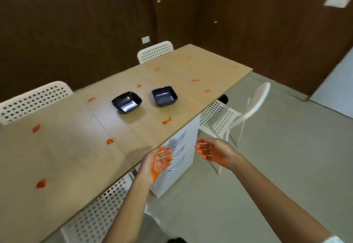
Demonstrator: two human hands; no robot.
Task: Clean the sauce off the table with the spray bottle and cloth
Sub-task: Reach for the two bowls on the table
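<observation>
A long light-wood table [57,156] carries several red sauce blobs, among them one at the near left [40,183], one near the front edge [109,141] and one by the right edge [166,121]. My left hand [156,163] and my right hand [214,153] hover just off the table's near right edge, palms facing each other, fingers straight, holding nothing. No spray bottle or cloth is in view.
Two dark square bowls [127,102] [164,95] sit mid-table. White perforated chairs stand at the far side [32,101] [155,51], the right [229,116] and under the near edge [95,214]. A white drawer unit [179,158] stands beneath the table. Open floor lies to the right.
</observation>
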